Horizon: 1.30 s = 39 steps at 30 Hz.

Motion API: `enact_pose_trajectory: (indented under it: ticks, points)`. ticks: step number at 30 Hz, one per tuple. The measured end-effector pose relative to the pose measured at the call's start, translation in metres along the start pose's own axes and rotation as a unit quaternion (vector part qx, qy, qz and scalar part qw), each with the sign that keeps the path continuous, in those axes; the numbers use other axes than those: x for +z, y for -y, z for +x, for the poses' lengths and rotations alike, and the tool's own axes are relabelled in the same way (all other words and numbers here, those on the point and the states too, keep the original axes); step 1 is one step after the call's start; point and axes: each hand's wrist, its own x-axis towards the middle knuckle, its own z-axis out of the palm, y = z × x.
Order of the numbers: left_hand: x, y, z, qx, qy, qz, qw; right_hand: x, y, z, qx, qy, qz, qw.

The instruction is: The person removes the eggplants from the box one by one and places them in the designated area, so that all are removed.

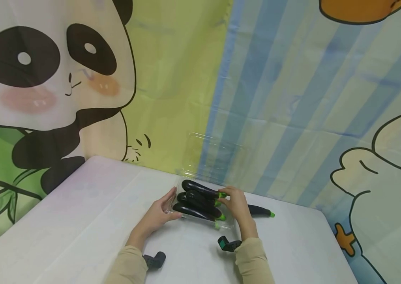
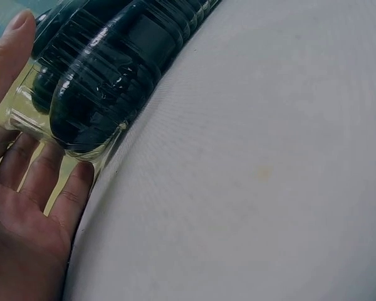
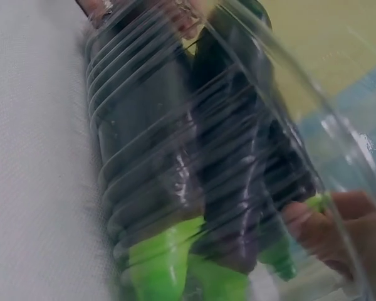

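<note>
**Clear tray [image 1: 200, 220], two-handed work**

Near: beige sleeves [image 1: 253, 260]; a black device at each wrist, the left one [image 1: 155, 260] and the right one [image 1: 229, 243], both over the white counter [image 1: 79, 221].

Left hand [image 1: 156, 216]: cupped round the tray's left end, thumb on the near side, fingers against the end wall.

Tray: ribbed, transparent, its length running left to right. Four eggplants inside, side by side, green ends to the right: near eggplant [image 1: 191, 211], middle eggplant [image 1: 200, 201], one partly hidden eggplant [image 1: 182, 198] just beyond it, and the far eggplant [image 1: 198, 188].

Loose eggplant [image 1: 258, 211]: on the counter, right of the tray, partly behind the right forearm, green end also to the right.

Right hand [image 1: 236, 203]: narrow grip, thumb and fingers pinching the far eggplant's green end. Key relation: that eggplant extends leftward from the grip, long axis left to right, right end slightly nearer. Right hand is the closer one to the loose eggplant as well.

Far: transparent lid [image 1: 204, 156] raised behind the tray, before a printed cloth [image 1: 175, 79] with a panda.

Labels, brands: none legible.
</note>
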Motion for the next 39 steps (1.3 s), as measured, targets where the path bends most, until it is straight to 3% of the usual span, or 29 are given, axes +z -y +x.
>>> enact_pose_trajectory:
  ticks: [8, 18, 28, 39]
  points:
    - [0.0008, 0.0007, -0.0001, 0.0, 0.003, -0.003, 1.0, 0.0, -0.0025, -0.0027, 0.002, -0.007, 0.021, 0.9998]
    - [-0.0015, -0.0016, -0.0013, 0.01, 0.006, 0.0, 0.9999, 0.0005, -0.0057, -0.004, 0.023, -0.019, 0.104, 0.9941]
    - [-0.0015, 0.0003, -0.002, 0.006, 0.006, 0.005, 1.0, 0.0006, -0.0029, -0.0051, 0.069, -0.026, 0.188, 0.9794]
    - [-0.0007, -0.0001, -0.0008, 0.001, 0.001, -0.01, 1.0, 0.0012, -0.0041, -0.0035, 0.079, -0.038, 0.247, 0.965]
